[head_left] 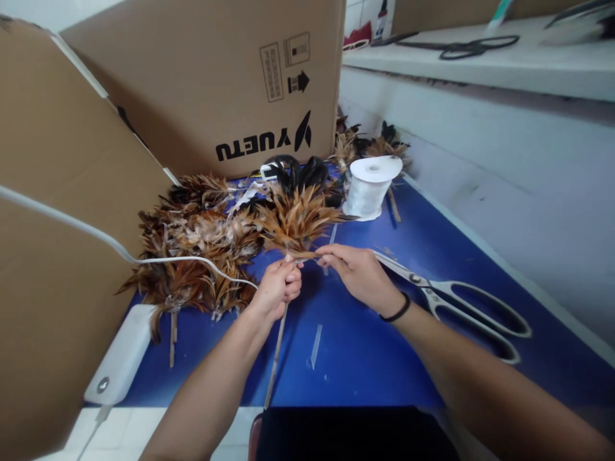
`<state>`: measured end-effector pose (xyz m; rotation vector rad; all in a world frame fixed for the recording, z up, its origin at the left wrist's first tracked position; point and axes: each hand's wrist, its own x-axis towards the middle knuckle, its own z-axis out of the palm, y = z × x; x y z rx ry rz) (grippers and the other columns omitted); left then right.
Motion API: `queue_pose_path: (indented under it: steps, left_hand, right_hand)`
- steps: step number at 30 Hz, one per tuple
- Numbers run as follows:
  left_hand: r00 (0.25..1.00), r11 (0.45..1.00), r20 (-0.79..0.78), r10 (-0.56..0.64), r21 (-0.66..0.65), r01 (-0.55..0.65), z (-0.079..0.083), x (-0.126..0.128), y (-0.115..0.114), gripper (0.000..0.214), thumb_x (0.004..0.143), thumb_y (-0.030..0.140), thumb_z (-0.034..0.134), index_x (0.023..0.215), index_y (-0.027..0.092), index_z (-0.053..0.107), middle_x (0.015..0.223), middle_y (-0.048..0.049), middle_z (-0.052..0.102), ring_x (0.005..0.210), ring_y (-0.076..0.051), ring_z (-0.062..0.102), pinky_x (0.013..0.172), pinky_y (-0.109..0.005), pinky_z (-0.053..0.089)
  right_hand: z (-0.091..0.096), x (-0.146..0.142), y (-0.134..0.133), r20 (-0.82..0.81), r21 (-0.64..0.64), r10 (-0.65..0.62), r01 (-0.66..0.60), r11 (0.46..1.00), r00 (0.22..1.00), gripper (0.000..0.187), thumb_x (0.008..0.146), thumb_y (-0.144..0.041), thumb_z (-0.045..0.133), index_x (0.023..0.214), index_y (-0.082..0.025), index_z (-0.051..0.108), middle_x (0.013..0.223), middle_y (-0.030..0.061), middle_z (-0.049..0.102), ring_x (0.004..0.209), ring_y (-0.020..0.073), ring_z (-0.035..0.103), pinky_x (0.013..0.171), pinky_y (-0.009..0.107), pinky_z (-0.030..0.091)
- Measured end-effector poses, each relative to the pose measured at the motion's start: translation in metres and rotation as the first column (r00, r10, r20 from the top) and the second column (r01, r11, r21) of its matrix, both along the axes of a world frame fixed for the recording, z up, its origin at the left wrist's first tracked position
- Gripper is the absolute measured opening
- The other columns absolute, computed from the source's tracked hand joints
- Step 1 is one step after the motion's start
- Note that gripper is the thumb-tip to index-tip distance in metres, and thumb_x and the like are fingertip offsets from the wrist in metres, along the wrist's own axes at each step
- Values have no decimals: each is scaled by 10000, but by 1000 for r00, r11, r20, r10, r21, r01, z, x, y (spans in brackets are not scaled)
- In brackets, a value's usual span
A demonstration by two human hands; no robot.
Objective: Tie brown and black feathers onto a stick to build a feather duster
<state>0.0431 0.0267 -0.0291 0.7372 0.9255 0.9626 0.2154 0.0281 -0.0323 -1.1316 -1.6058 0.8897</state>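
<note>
Scissors [416,280], spool [366,197], cable [110,240] and feather heap [199,234] surround the hands [280,285] [356,267].

Place read as a small craft workshop: feather bundles [196,240], a white spool [366,197] and large scissors [416,280] shared a blue table [365,365], a printed cardboard carton [202,77] behind.
</note>
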Motion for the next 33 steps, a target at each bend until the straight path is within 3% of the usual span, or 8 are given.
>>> queue_pose_path:
  steps: [2,4,6,9,13,22,33]
  left_hand:
    - [1000,1000,-1,-9,-5,9,1,0,0,359,727,441,666,766,117,516,486,105,310,318,11,182,313,-129,81]
    - [1000,1000,2,-20,-1,20,1,0,0,389,709,466,678,767,118,513,487,107,307,321,11,179,311,-128,85]
    - [1000,1000,0,-28,7,28,1,0,-1,409,694,481,688,769,120,511,486,108,309,322,12,180,310,-128,91]
    - [999,999,-17,-29,14,29,1,1,-1,414,692,486,688,775,120,512,482,109,309,322,10,182,310,-125,96]
    - [999,999,-36,-32,22,33,0,2,-2,414,701,495,675,768,122,509,478,107,316,317,10,183,308,-125,98]
    - [996,999,-79,-37,24,39,0,6,-3,423,706,516,661,730,137,475,470,106,325,307,9,185,303,-124,98]
    - [994,998,-94,-64,23,66,-2,6,-4,428,694,524,665,714,152,455,470,106,321,307,8,185,303,-123,89]
  right_hand:
    - [-1,1,2,-68,-22,-48,46,999,997,129,842,-303,518,881,-202,589,767,33,695,718,170,653,726,326,480]
    - [-3,0,4,-245,-134,-86,54,989,966,140,825,-342,543,849,-205,522,781,35,692,725,166,654,703,313,475]
    - [-5,-4,6,-412,-271,-118,1,963,903,200,776,-360,604,809,-200,488,783,29,678,720,151,640,672,290,462]
    - [-7,-13,4,-524,-385,-133,-95,918,842,261,681,-346,699,753,-179,512,675,-19,608,607,101,566,608,253,426]
    - [-9,-22,0,-567,-394,-83,-182,901,819,286,647,-362,730,742,-167,544,586,-38,559,545,88,509,564,254,395]
    - [-8,-23,-2,-620,-415,-102,-215,884,778,290,622,-345,746,771,-171,568,676,-28,589,638,102,566,590,255,462]
    - [-5,-26,-2,-597,-431,-105,-207,878,796,288,639,-357,716,773,-175,538,580,-45,562,462,66,446,376,188,328]
